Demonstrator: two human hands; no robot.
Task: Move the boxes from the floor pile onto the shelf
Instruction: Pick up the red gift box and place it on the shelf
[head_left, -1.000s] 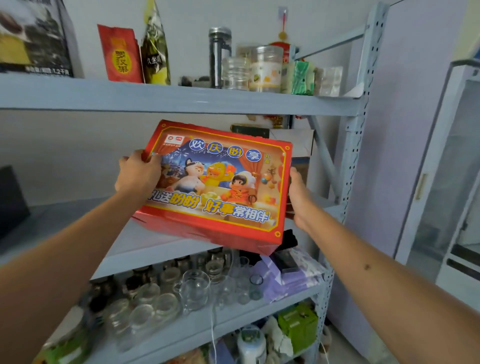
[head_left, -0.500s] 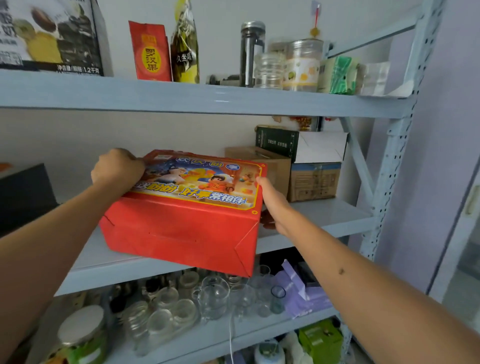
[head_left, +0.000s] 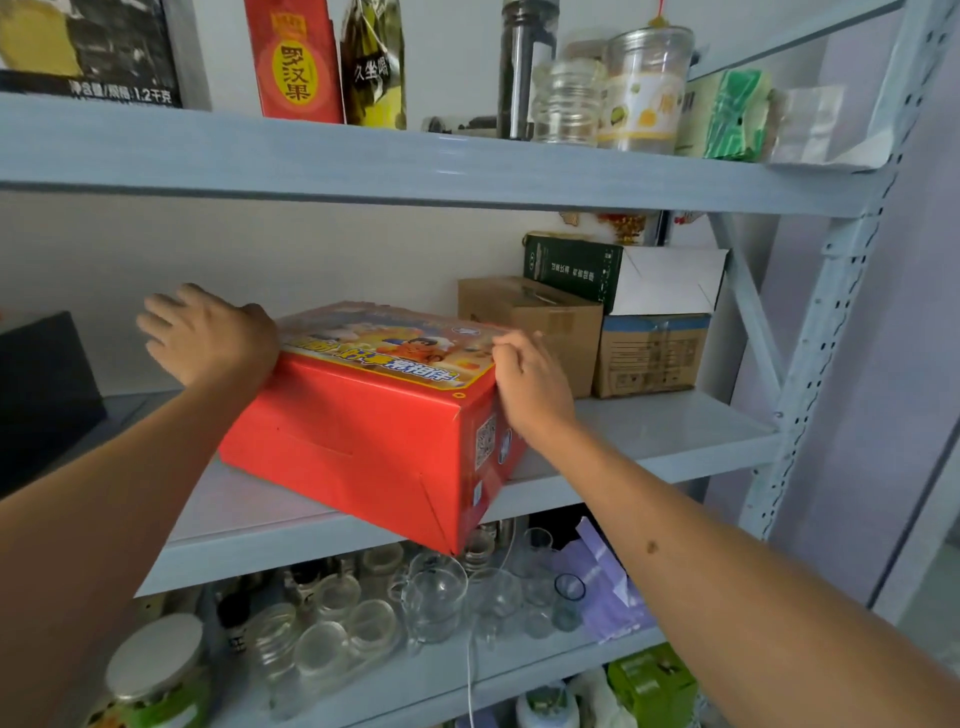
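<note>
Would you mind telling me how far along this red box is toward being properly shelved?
Mostly done: the red box rests on the middle shelf, beside the cardboard boxes. In hand: the left hand lies with fingers spread at its far left corner, and the right hand touches its right edge. Left: its near corner overhangs the shelf's front edge, so it probably needs pushing in. The floor pile is out of view.

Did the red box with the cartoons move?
Yes. The red box went from the air in front of the middle shelf down onto it, nearer the brown cardboard box.
</note>
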